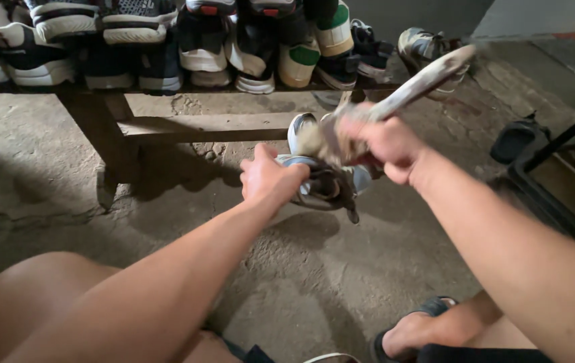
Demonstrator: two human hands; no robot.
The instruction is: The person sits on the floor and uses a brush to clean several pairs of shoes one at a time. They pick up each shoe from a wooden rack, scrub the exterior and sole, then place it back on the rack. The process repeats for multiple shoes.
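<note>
My left hand grips a worn grey and light blue sneaker, held in the air above the concrete floor. My right hand is closed on the handle of a long pale brush, whose bristled head presses against the shoe's white toe end. The brush handle points up and to the right and is blurred by motion. Both forearms reach forward from the bottom of the view.
A low wooden rack across the top carries several sneakers. A dark frame and tray stand at the right. My bare knee and sandalled foot sit at the bottom on cracked concrete.
</note>
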